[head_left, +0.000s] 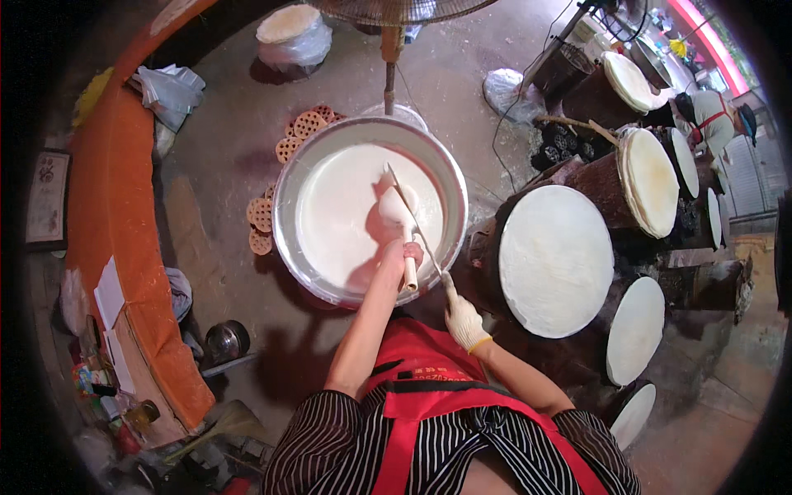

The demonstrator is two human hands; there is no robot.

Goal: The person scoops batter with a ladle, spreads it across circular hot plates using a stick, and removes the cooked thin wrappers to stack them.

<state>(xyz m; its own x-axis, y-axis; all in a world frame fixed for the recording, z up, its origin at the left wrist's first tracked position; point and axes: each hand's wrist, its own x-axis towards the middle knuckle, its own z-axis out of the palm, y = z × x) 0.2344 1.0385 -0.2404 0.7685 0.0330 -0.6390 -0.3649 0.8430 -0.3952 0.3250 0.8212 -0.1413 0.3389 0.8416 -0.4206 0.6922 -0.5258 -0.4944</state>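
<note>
A large metal basin (pixel 283 223) of white batter (pixel 334 210) stands in front of me. Over the batter, my left hand (pixel 412 252) grips the pale tubular handle of a ladle, whose bowl (pixel 398 206) is coated white. My right hand (pixel 467 323), in a cream knit glove, is closed round the handle of a long, thin-bladed spatula (pixel 425 242). That blade slants up and left across the basin, passing beside or over the ladle's bowl; whether they touch I cannot tell. Right of the basin, a round griddle (pixel 557 260) carries a wide white sheet of batter.
More round griddles (pixel 635 330) stand at the right, beside a stack of flat pancakes (pixel 649 181). Perforated round briquettes (pixel 309 125) lie left of the basin. A fan (pixel 392 10) stands beyond it. Orange cloth (pixel 120 223) covers a counter at left. Another person (pixel 714 115) bends over at far right.
</note>
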